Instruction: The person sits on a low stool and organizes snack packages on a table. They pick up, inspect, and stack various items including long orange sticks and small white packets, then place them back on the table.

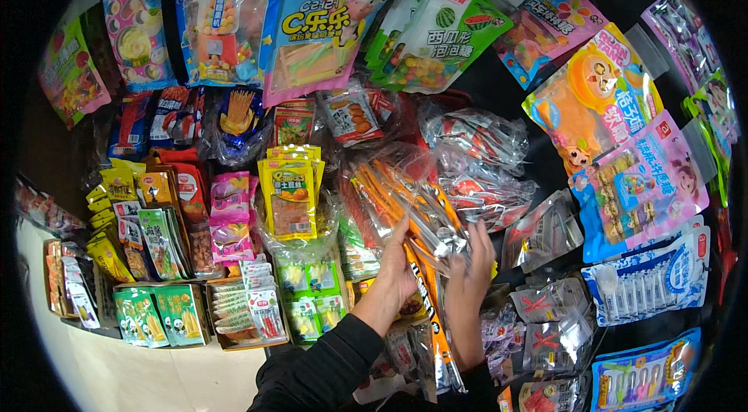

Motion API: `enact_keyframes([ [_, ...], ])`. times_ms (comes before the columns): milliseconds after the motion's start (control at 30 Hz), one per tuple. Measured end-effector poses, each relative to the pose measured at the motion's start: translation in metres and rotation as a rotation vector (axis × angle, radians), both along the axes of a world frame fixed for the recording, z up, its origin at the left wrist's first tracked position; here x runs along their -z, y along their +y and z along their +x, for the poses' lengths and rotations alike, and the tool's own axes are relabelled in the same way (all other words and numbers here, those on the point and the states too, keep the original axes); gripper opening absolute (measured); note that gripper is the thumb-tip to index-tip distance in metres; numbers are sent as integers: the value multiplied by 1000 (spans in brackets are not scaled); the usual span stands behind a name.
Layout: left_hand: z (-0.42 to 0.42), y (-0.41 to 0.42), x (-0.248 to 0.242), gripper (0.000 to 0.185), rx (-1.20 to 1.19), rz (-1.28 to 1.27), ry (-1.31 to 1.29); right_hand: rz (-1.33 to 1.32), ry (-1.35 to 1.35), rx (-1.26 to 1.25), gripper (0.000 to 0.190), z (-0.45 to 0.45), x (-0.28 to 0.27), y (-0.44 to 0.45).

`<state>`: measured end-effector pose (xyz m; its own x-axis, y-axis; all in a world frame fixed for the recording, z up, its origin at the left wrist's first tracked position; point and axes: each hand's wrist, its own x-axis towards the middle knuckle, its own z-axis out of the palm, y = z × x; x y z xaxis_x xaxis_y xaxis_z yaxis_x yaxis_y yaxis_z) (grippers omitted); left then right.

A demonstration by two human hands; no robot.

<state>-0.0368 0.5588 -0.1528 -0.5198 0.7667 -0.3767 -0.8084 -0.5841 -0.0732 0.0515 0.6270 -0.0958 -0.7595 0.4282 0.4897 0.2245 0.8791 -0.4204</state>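
Note:
Before me, a bundle of long orange and silver snack packets (421,207) lies slantwise in a clear plastic bag. My left hand (391,277) grips the bundle from its left side, thumb on top. On the bundle's right side is my right hand (470,283), its fingers bent against the packets and slightly blurred; how firmly it holds them cannot be told. One long orange packet (423,289) runs down between my two hands. Yellow shredded-snack packets (292,195) stand left of the bundle, and clear bags of red and silver packets (485,190) lie to its right.
Large hanging candy pouches (321,20) line the far side. Open boxes of small snack packets, one with green packets (160,315), stand at left above a pale floor (158,374). Pink and blue candy bags (643,184) and blue-white packs (648,277) fill the right side.

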Motion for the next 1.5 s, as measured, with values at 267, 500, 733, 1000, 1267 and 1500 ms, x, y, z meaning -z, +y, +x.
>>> enact_keyframes([
  [267,-3,-2,2,40,23,-67,-54,-336,337,160,51,109,-22,-48],
  [500,-5,-3,14,39,37,-45,-7,-31,-121,14,44,130,-24,-87],
  [733,-2,-2,5,40,52,-83,-62,-133,-179,3,31,134,-22,-77],
  [1000,1,1,6,43,-5,36,-40,49,128,42,15,81,-16,-64],
  [1267,11,10,4,47,9,88,-13,85,297,-88,10,24,12,-42],
  [1500,11,7,7,45,30,65,-12,369,212,-169,11,39,42,-34],
])
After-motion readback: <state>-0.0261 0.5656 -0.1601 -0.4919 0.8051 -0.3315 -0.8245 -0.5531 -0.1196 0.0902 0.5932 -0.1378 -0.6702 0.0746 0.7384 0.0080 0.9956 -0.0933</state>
